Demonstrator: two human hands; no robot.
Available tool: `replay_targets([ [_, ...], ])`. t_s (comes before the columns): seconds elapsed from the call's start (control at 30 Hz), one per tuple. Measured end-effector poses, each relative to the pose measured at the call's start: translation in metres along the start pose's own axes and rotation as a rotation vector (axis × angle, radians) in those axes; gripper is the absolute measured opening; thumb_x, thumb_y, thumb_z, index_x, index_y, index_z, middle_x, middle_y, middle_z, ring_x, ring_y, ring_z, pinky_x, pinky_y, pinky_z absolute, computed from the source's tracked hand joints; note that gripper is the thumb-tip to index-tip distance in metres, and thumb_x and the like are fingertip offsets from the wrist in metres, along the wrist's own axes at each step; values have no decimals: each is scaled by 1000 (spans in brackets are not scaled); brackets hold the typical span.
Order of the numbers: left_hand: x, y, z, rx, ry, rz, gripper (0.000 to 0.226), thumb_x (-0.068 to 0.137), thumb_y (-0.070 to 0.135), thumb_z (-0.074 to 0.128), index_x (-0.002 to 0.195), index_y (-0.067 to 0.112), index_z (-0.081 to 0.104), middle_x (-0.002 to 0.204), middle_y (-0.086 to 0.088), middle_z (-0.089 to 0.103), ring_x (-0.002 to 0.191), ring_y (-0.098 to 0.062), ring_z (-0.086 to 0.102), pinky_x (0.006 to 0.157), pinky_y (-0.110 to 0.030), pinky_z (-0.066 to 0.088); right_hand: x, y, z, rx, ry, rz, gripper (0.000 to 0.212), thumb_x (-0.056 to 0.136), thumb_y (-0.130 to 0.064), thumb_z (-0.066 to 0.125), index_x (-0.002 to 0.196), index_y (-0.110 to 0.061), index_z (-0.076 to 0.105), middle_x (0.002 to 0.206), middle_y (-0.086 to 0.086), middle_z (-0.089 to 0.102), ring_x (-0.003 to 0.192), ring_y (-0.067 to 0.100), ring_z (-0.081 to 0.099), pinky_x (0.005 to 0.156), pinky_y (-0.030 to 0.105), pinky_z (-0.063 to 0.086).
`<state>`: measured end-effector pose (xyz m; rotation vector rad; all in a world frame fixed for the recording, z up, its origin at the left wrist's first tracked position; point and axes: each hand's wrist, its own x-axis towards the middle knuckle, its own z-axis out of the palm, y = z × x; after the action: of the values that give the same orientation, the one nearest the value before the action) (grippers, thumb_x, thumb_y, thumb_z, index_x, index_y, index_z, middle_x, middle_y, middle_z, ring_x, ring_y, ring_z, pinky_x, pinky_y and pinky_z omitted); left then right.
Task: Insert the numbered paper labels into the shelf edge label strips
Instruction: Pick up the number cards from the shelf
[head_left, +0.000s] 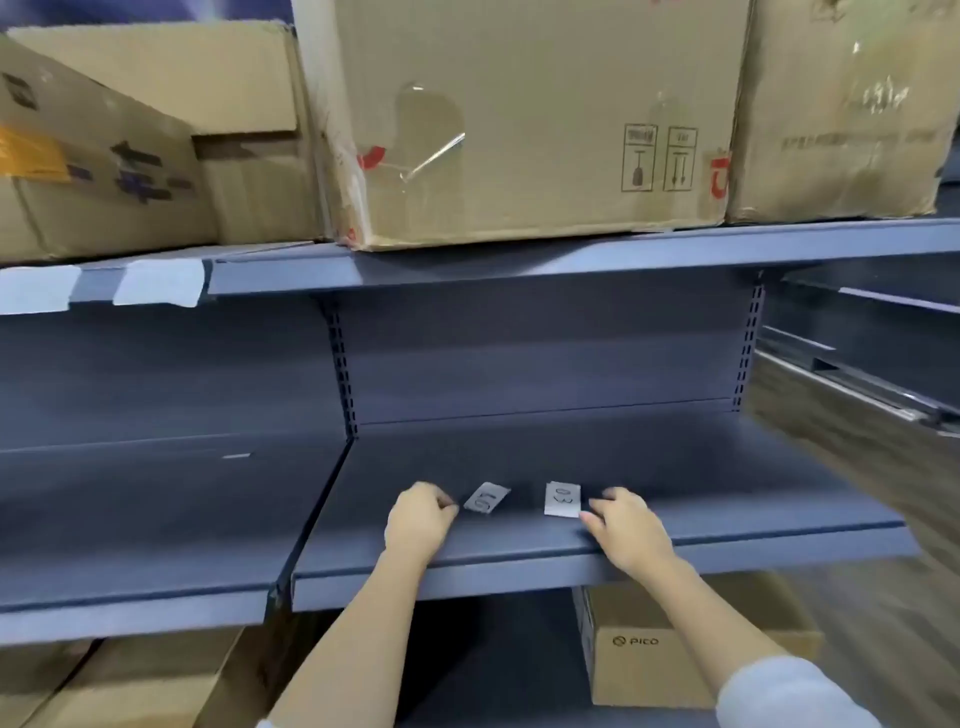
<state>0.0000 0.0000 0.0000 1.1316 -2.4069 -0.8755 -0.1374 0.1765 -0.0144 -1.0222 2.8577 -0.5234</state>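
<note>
Two small white paper labels lie flat on the grey middle shelf (675, 467). One label (486, 498) reads "07" and lies tilted; the other label (562, 499) reads "03". My left hand (420, 519) rests on the shelf just left of the "07" label, fingers curled, nothing visible in it. My right hand (626, 525) rests just right of the "03" label, fingertips close to its edge, also curled. The shelf edge strip (519, 577) runs below my wrists. Two white labels (158, 281) hang on the upper shelf's edge at the left.
Large cardboard boxes (519, 119) stand on the upper shelf. A small cardboard box (649, 644) marked "pico" sits below the middle shelf at the right, and more cardboard (130, 680) lies at the lower left. A perforated upright (343, 364) divides the two shelf bays.
</note>
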Motion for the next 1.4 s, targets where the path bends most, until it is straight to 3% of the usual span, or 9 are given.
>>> replay_targets([
  [0.07,17,0,4,-80,1,-56,13,82,14,54,80,14,67,86,-13,67,72,-27,54,63,-26,41,9,0,0,-25,84,77,34,96,-33,40,118,-18,62,129,10,48,121,28,41,94,35,41],
  [0.2,36,7,11,-85,-55,-127,35,76,12,57,45,16,41,51,-4,41,47,-22,36,47,-20,25,23,-4,3,-13,100,162,26,90,-37,51,96,-21,70,113,9,56,109,27,47,86,33,43],
  [0.27,41,8,13,-45,-94,-124,29,75,19,62,51,16,46,53,-2,43,54,-23,44,49,-21,30,27,-6,5,13,98,197,27,87,-43,54,82,-20,68,106,9,58,103,26,48,85,33,43],
  [0.37,48,4,18,-29,-124,-127,19,74,24,65,63,14,54,58,-1,48,62,-24,50,50,-21,33,34,-9,12,-11,101,209,41,85,-49,53,104,-16,67,113,7,60,111,26,49,85,32,42],
  [0.6,52,3,24,-99,-124,-109,5,76,23,67,80,22,64,86,-4,62,77,-24,56,65,-26,41,40,-19,16,85,57,233,30,86,-37,56,104,-17,69,113,6,63,111,27,48,84,33,43],
  [0.83,56,14,21,-54,-210,-196,26,69,17,69,92,7,65,77,-4,60,78,-24,59,62,-27,41,53,-23,12,306,-24,361,35,80,-24,66,114,-15,60,120,4,63,116,25,53,80,26,38],
  [1.0,66,18,23,41,-218,-232,42,72,19,71,106,9,49,112,-7,59,104,-24,56,75,-27,42,62,-32,8,191,-75,474,19,81,-20,61,95,-14,50,121,6,59,114,26,53,84,29,43],
  [1.2,72,18,23,98,-239,-225,45,74,21,71,111,8,50,119,-6,58,110,-24,55,76,-26,42,67,-35,5,130,-125,503,18,81,-22,61,95,-17,51,122,3,58,114,24,54,80,26,40],
  [1.4,70,14,23,7,-216,-236,43,71,21,73,107,8,54,114,-7,63,106,-24,59,78,-27,45,67,-31,4,220,-162,498,41,78,-28,66,114,-12,53,121,5,58,113,25,55,79,28,43],
])
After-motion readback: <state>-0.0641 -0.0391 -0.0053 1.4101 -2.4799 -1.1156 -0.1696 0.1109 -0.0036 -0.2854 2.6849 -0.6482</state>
